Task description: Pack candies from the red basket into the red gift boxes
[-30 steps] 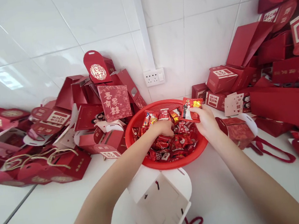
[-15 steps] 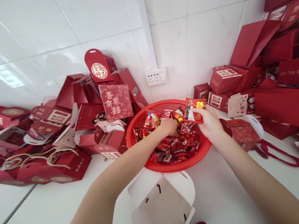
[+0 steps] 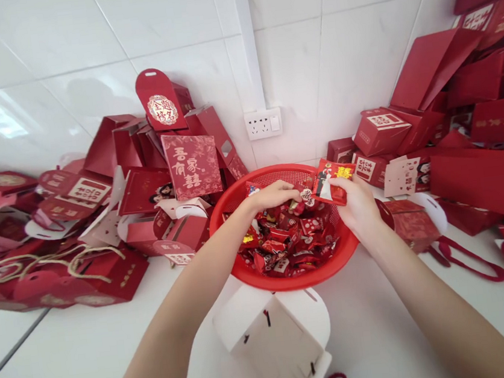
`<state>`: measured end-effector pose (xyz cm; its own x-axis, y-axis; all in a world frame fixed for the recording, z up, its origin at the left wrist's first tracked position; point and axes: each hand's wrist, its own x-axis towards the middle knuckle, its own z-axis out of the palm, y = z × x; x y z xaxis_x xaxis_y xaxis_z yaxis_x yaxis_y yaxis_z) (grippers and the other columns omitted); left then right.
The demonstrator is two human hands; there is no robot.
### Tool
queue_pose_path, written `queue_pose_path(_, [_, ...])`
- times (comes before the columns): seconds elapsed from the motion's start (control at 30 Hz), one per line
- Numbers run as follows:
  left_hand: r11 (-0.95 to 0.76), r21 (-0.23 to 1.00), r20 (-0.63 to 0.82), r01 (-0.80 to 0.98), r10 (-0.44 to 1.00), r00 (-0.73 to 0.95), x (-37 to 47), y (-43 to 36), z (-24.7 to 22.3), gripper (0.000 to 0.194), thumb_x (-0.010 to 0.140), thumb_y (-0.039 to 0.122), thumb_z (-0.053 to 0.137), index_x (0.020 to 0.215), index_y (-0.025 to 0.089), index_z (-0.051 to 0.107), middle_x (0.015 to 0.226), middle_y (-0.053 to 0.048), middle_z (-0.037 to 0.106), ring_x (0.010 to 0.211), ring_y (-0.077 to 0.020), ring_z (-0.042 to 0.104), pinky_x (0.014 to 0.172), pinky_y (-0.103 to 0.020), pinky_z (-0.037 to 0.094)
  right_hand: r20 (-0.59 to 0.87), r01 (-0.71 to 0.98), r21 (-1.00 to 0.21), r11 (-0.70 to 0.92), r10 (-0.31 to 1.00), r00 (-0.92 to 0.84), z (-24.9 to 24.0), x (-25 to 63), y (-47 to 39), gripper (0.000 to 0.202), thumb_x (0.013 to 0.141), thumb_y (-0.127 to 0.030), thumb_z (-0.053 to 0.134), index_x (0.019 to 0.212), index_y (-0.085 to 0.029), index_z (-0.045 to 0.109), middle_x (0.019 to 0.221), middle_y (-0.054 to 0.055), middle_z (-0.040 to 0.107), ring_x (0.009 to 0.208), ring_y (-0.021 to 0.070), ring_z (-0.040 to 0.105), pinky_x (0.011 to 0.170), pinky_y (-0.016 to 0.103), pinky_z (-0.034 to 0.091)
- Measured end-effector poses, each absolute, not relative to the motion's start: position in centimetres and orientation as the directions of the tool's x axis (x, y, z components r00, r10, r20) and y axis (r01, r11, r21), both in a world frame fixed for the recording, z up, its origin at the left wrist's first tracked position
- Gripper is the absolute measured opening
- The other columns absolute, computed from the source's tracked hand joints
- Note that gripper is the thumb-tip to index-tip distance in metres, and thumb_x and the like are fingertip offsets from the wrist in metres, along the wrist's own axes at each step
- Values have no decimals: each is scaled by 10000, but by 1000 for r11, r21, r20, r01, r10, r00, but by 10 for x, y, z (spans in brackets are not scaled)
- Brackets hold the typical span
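A red plastic basket (image 3: 290,283) is filled with small wrapped candies (image 3: 281,246), mostly red. Over its far part, my left hand (image 3: 275,195) has its fingertips closed at the edge of a red candy packet (image 3: 309,197) with a pale round print. On the basket's right side, my right hand (image 3: 359,204) pinches a flat red candy packet (image 3: 333,181) printed with a couple and gold writing. Below the basket, nearest me, stands an open box (image 3: 279,349), white inside, with dark red handle ends poking through its walls.
Red gift boxes (image 3: 192,165) are heaped on the left, some with rope handles (image 3: 91,262). More red boxes (image 3: 481,169) pile up on the right. Behind the basket is a tiled wall with a socket (image 3: 263,124). A red ribbon handle (image 3: 474,261) lies on the table.
My left hand has risen out of the candies toward the basket's far side, now at a packet there. My right hand still holds its packet, shifted slightly right. The view has moved a little.
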<state>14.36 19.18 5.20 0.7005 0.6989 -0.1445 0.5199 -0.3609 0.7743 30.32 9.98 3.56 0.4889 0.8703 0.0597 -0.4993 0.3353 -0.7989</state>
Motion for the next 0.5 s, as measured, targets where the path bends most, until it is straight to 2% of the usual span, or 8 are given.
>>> queue_pose_path(0.13, [-241, 876, -108, 417, 746, 657, 139, 195, 58, 147, 732, 252, 570, 610, 169, 576, 572, 19, 608, 554, -117, 572, 570, -231, 466, 57, -494, -807, 324, 874, 482, 34, 304, 101, 207, 547, -128, 715, 721, -208, 635, 717, -15, 753, 644, 177, 699, 638, 303, 590])
queue_pose_path(0.27, [-158, 924, -106, 347, 768, 632, 138, 194, 62, 147, 768, 201, 526, 625, 174, 548, 570, 4, 615, 562, -130, 616, 600, -248, 512, 54, -501, -809, 308, 887, 459, 32, 305, 101, 215, 556, -128, 707, 738, -210, 626, 763, -4, 766, 657, 182, 713, 662, 315, 601])
queue_pose_path(0.5, [-166, 939, -39, 301, 818, 574, 137, 195, 63, 166, 770, 186, 569, 606, 159, 563, 592, 1, 617, 557, -107, 583, 639, -244, 508, 50, -496, -817, 295, 893, 448, 32, 304, 100, 231, 555, -127, 704, 764, -208, 649, 760, 2, 768, 688, 190, 725, 687, 317, 607])
